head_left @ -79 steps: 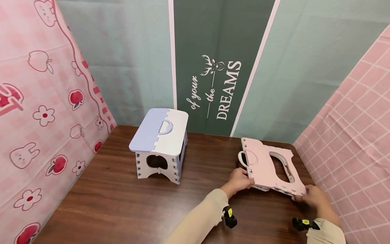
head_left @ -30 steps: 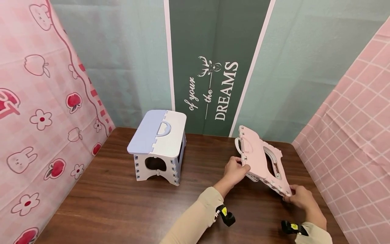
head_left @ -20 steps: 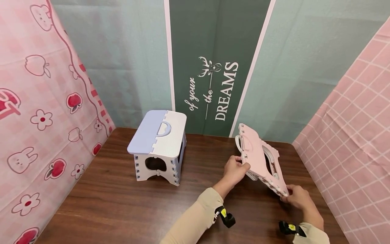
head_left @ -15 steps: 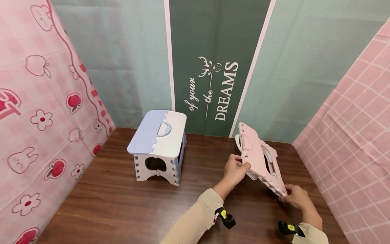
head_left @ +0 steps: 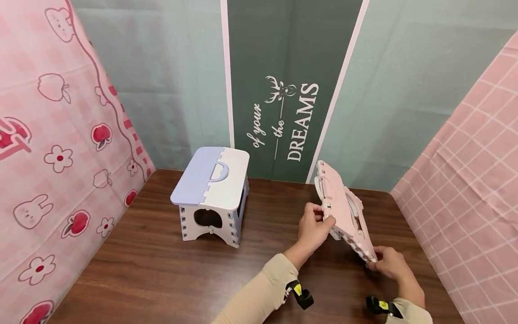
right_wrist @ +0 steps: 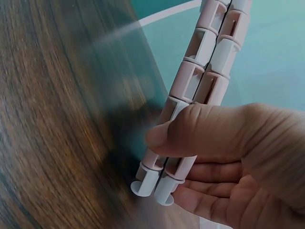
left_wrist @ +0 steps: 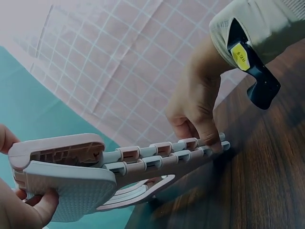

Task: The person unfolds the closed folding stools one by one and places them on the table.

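A folded pink and white step stool [head_left: 340, 202] stands tilted on the right of the table, its top end raised toward the back wall. My left hand [head_left: 313, 229] grips the near edge of its top panel, thumb on the pink face. Lower down, my right hand [head_left: 390, 263] pinches the hinged leg end close over the table. In the right wrist view the right thumb lies across the pink and white hinge knuckles [right_wrist: 193, 78]. The left wrist view shows the two top panels [left_wrist: 71, 183] slightly parted at the left hand, with the legs folded flat together.
An unfolded blue and white step stool [head_left: 212, 193] stands upright on the brown wooden table [head_left: 162, 279], left of centre. A green and teal printed cloth [head_left: 279, 90] hangs behind. Pink patterned cloths border the left and right sides.
The pink stool was lying nearly flat; its top end has risen and it has turned more edge-on. My left hand has moved up slightly, and my right hand has shifted left with the leg end.
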Tool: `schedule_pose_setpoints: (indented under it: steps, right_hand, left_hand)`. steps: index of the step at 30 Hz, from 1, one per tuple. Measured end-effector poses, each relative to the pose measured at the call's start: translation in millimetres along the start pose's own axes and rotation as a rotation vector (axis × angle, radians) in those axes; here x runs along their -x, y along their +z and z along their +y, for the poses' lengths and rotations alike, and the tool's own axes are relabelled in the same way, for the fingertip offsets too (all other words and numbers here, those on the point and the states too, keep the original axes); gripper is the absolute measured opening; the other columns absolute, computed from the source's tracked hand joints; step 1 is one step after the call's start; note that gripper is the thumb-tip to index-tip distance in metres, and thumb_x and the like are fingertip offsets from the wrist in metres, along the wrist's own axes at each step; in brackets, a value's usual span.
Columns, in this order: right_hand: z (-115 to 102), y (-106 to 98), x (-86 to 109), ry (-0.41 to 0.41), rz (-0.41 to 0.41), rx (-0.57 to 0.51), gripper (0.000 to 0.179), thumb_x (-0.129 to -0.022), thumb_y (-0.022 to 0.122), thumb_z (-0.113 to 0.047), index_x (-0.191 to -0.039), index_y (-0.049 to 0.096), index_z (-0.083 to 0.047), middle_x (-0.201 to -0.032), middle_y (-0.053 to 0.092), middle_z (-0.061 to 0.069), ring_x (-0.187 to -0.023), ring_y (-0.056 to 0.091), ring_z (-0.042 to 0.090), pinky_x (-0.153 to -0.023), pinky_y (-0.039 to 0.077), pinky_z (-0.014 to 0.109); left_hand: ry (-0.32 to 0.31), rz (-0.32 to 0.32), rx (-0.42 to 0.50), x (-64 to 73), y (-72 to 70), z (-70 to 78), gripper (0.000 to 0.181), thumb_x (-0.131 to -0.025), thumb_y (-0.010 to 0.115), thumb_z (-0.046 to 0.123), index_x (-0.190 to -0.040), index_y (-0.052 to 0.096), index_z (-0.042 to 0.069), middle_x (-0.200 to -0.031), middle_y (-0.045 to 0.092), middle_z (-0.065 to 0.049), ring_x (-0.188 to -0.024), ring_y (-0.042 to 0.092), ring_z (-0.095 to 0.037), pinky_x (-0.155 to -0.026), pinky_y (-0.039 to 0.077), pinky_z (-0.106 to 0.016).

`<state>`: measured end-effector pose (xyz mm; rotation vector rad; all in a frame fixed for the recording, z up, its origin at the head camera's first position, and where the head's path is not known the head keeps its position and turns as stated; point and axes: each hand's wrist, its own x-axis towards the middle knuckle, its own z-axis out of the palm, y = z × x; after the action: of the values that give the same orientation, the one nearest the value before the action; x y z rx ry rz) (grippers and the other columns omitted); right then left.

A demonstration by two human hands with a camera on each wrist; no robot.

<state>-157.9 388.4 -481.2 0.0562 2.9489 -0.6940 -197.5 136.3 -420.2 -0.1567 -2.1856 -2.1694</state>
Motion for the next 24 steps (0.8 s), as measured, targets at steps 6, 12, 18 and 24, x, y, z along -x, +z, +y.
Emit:
schedule_pose_setpoints:
  steps: [6,12,18,24]
  right_hand:
    - [-3.7,2.6,-1.0,-0.007,-0.009,-0.013,0.056,-0.065,0.078,-0.02,-0.106,0.059,0.013,-0.091,0.064,0.022,-0.088,0.056,0.044,-0.076,0.043,0.055]
    - [-5.3,5.9,-0.6,-0.03,0.008,-0.024,0.056,-0.065,0.077,-0.02,-0.106,0.058,0.014,-0.089,0.065,0.02,-0.087,0.057,0.044,-0.076,0.043,0.054]
    - [-7.7,9.6,-1.6,-0.033,0.008,-0.047,0.057,-0.065,0.078,-0.02,-0.108,0.058,0.013,-0.091,0.065,0.02,-0.086,0.06,0.037,-0.076,0.045,0.05]
    - [-10.6,13.8,-3.5,-0.028,0.004,-0.078,0.058,-0.066,0.079,-0.02,-0.109,0.058,0.012,-0.092,0.066,0.019,-0.081,0.062,0.03,-0.074,0.046,0.045]
  left_hand:
    - [0.021,-0.02,0.065,-0.3,0.0,2.4,0.026,-0.076,0.066,0.016,-0.097,0.05,0.013,-0.085,0.056,0.006,-0.078,0.059,-0.007,-0.067,0.048,-0.021]
    - [0.052,-0.027,0.106,-1.7,-1.4,3.5,0.029,-0.077,0.067,0.017,-0.101,0.051,0.012,-0.088,0.056,0.005,-0.081,0.059,-0.006,-0.071,0.049,-0.021]
    - [0.114,-0.035,0.142,-2.4,-3.9,3.4,0.041,-0.075,0.068,0.016,-0.113,0.053,0.009,-0.094,0.053,0.006,-0.083,0.055,-0.006,-0.079,0.05,-0.032]
    - [0.181,-0.039,0.189,-4.1,-4.3,2.4,0.047,-0.074,0.07,0.013,-0.118,0.055,0.006,-0.095,0.054,0.004,-0.084,0.055,-0.007,-0.078,0.05,-0.032]
